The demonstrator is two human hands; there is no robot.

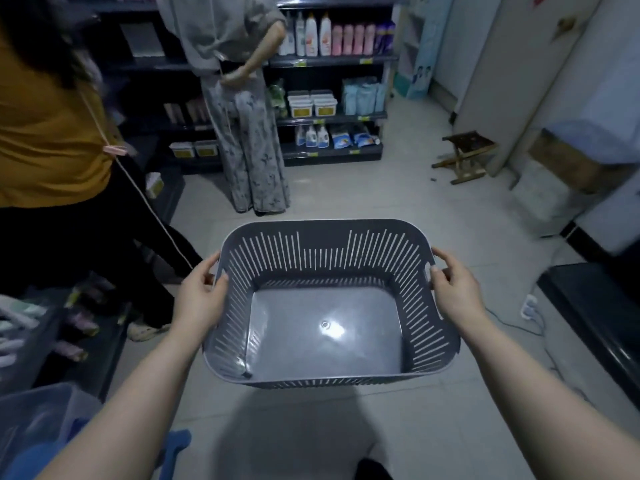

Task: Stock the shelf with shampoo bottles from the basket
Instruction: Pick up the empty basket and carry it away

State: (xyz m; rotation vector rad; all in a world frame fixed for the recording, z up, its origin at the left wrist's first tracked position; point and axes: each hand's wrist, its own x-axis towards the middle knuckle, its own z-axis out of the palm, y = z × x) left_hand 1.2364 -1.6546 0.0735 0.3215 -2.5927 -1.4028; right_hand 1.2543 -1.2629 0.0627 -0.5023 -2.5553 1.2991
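- While both hands grip its short sides, the grey slotted basket point(325, 226) sits level in the lower centre of the frame, above the tiled floor point(346, 188).
- Left hand point(204, 289): curled round the basket's left rim, thumb on the inner wall, fingers on the outer side.
- Right hand point(453, 285): curled round the right rim at the handle cut-out, thumb on the inner wall, fingers wrapped outside.
- Basket interior: the smooth base is fully visible, with a glare spot near its centre.
- Shelf point(332, 59): dark unit in the upper centre of the frame, well apart from the basket.
- Top visible tier: white bottles point(311, 36) stand upright, with pink bottles point(353, 39) just beside them to the right.
- Middle tier: white lidded tubs point(311, 105) and pale blue packs point(363, 97).
- Person in a grey outfit point(242, 116): stands in front of the shelf, upper centre.
- Person in a yellow top point(45, 133): occupies the upper left of the frame.
- Wooden folding stool point(464, 155): on the floor at the right, near a white wall.
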